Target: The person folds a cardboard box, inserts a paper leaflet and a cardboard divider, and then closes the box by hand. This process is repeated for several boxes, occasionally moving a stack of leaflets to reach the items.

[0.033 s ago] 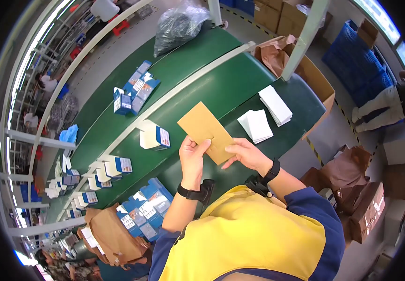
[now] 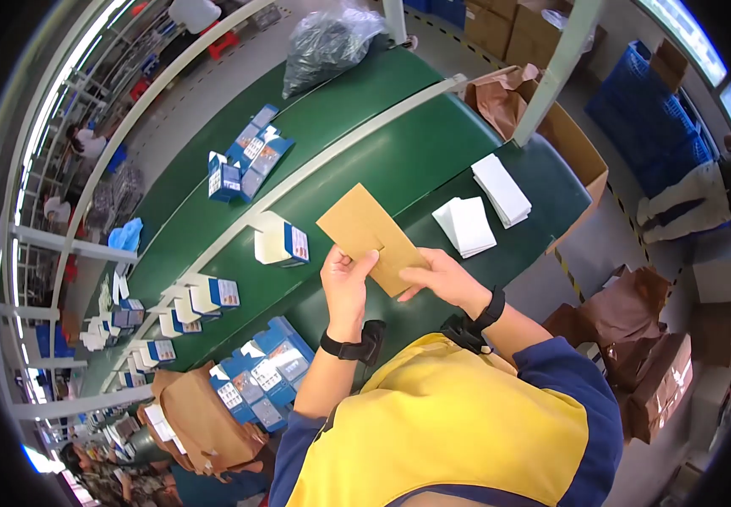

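A flat tan piece of folded cardboard (image 2: pixel 357 215) with a small slit near its middle is held tilted above the green work surface. My left hand (image 2: pixel 344 283) grips its near left edge, thumb on top and fingers beneath. At the near right corner my right hand (image 2: pixel 446 279) pinches it between thumb and fingers; some fingertips are hidden under it. Just right of the cardboard lies a fanned stack of white paper pieces (image 2: pixel 465 228), with a neater white stack (image 2: pixel 501 190) beyond. Left of my hands stands an open white-and-blue box (image 2: pixel 274 241) on the belt.
More open boxes (image 2: pixel 213 294) line the green belt (image 2: pixel 382 139) at left. Flattened blue boxes (image 2: pixel 268 372) lie beside a brown paper-lined carton (image 2: pixel 205 418). Farther off are blue cartons (image 2: pixel 247 160) and a grey plastic bag (image 2: pixel 327 51). A large carton (image 2: pixel 581 165) stands at the right end.
The cardboard and both hands have shifted very slightly left relative to the table. Both hands keep the same grip.
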### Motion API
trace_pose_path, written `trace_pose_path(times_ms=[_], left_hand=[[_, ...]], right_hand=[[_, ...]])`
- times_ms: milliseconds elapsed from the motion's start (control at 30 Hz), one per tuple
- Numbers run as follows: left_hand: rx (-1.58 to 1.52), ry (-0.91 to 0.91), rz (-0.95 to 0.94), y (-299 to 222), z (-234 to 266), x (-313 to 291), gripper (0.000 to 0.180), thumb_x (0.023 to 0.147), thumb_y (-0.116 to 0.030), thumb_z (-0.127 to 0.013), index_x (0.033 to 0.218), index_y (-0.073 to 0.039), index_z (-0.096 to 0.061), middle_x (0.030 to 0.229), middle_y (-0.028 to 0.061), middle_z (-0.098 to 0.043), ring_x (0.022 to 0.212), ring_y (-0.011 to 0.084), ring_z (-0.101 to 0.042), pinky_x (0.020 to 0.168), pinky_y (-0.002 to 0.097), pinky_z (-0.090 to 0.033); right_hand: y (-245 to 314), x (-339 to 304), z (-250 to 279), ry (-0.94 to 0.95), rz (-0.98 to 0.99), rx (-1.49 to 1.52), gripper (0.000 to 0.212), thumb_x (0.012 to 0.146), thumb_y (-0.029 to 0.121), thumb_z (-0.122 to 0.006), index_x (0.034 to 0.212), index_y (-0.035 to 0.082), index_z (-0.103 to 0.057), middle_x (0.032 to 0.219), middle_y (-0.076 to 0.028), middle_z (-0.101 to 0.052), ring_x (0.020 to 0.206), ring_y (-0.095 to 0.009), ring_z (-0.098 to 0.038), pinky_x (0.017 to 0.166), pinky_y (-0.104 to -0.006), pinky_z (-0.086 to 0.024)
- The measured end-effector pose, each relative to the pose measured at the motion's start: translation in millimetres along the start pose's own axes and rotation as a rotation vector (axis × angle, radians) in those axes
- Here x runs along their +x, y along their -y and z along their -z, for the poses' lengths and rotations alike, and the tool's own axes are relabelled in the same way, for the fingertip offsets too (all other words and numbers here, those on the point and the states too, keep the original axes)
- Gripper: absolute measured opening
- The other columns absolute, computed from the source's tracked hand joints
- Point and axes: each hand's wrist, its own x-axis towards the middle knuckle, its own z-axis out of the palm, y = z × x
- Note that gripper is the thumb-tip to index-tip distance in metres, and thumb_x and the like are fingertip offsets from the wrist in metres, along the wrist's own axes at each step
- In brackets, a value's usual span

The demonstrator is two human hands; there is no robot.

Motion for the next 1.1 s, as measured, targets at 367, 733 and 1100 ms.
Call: trace_pose_path(times_ms=[367,733,1100], left_hand=[[0.878,-0.315,-0.864,5,33,-43,0.008,0.07,0.007,-0.055,0.077,0.002,-0.057,0.087,0.0102,-0.065,0.075,0.0178,-0.063,0.064,0.0281,-0.049],[0.285,-0.513,-0.149,14,131,-50,0.006,0.079,-0.008,-0.053,0.077,-0.003,-0.056,0.068,0.0004,-0.054,0.059,0.0069,-0.049,0.051,0.0242,-0.038],[0.187,-0.287,0.208,34,82,-50,0.029,0.082,-0.027,-0.062,0.1,-0.005,-0.057,0.076,-0.0018,-0.055,0.06,0.0047,-0.047,0.05,0.0203,-0.034]], right_hand=[[-43,43,-76,-0.276,0.254,-0.53,0.039,0.075,0.014,-0.069,0.109,0.005,-0.053,0.088,-0.006,-0.064,0.078,-0.013,-0.063,0.064,-0.026,-0.05],[-37,20,77,-0.375,0.336,-1.456,0.067,0.07,0.029,-0.073,0.127,0.007,-0.046,0.119,-0.016,-0.053,0.109,-0.031,-0.051,0.088,-0.0374,-0.043],[-14,-5,170,0.026,0.046,-1.671,0.059,0.073,0.022,-0.069,0.126,0.011,-0.047,0.127,-0.015,-0.048,0.114,-0.031,-0.048,0.09,-0.039,-0.043]])
